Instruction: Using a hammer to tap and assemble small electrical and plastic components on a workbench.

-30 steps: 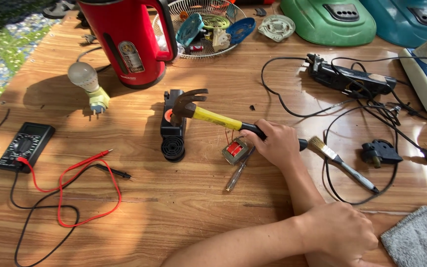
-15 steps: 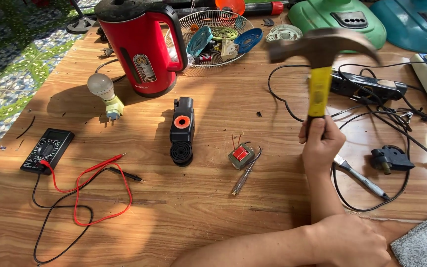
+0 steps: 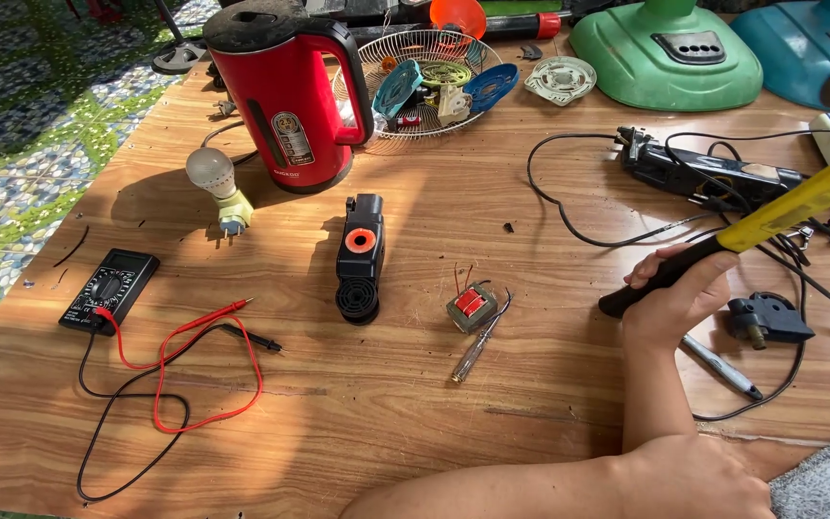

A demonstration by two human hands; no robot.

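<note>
Since half a second before, the hammer (image 3: pixel 770 216) had swung from upright to a slant up toward the right, away from the small transformer (image 3: pixel 471 308). The right hand (image 3: pixel 679 293) was clamped round its black grip, right of the transformer, its head partly past the frame edge. A screwdriver (image 3: pixel 477 346) lay just beside the transformer; a black part (image 3: pixel 359 259) lay to its left, a multimeter (image 3: pixel 109 291) farther left. The left hand was out of sight.
</note>
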